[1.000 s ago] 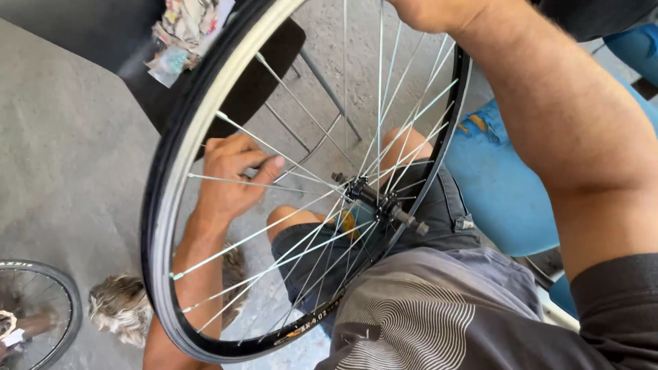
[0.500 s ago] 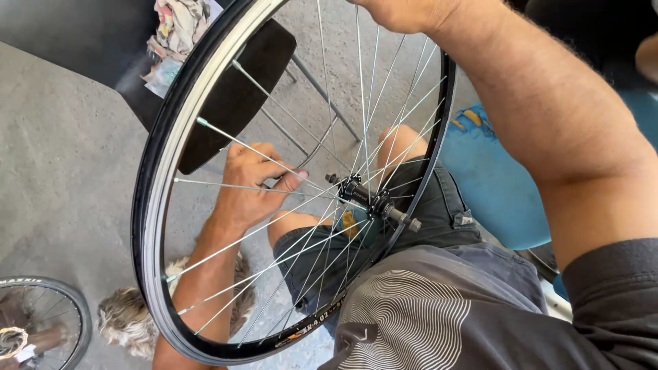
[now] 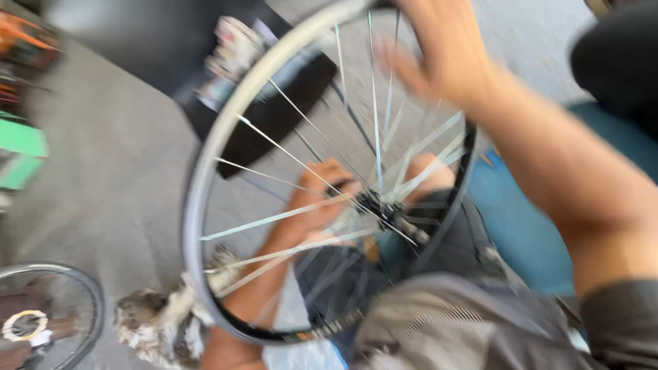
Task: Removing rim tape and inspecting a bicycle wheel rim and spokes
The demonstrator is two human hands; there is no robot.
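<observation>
**Two hands on a spoked bicycle wheel**

The bicycle wheel [image 3: 205, 205] stands almost upright on the person's lap, its axle pointing toward the person. The hub [image 3: 375, 203] is the landmark. The left hand [image 3: 322, 195] is just beside the hub, behind the spokes [image 3: 288, 161], with its fingers closed around something small; the picture is too blurred to tell what. The right hand [image 3: 445, 51] is well above the hub, at the top of the rim, fingers half spread; whether it grips the rim I cannot tell. The left hand is the nearer to the hub. Below and left of the hub, a frayed rag [image 3: 147, 325] lies on the floor [image 3: 103, 171], near a second wheel [image 3: 48, 308].
</observation>
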